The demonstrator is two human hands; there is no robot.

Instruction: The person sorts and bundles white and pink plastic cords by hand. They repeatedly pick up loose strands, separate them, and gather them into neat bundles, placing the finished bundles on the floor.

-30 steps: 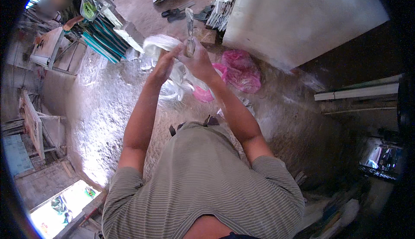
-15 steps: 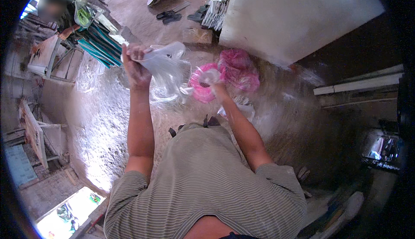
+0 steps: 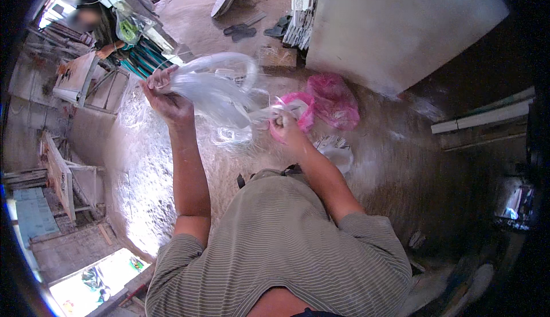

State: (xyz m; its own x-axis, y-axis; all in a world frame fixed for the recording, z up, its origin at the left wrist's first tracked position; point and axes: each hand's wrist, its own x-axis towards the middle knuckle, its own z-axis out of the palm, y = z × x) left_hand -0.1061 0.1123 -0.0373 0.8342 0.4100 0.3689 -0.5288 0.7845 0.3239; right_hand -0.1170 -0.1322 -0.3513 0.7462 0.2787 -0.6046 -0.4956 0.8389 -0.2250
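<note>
My left hand is closed around one end of a loose bundle of shiny, whitish fibre strands, held up above the floor. The strands fan out and loop to the right of that hand. My right hand has its fingers curled at the trailing tips of the bundle, and a pale strip of strands runs into them; motion blur softens the detail. Just beyond the right hand sits an opened pink plastic bag with something whitish inside. More loose strands lie on the floor beneath the bundle.
A second, crumpled pink bag lies beside the opened one. A pale, round-edged piece rests near my right forearm. A large pale board leans at the right. Dark sandals lie farther off. Another person's hand shows at the far left.
My right hand has come out of the opened pink bag toward me and the bundle. The strands have swung and spread to the right. The view has shifted slightly.
</note>
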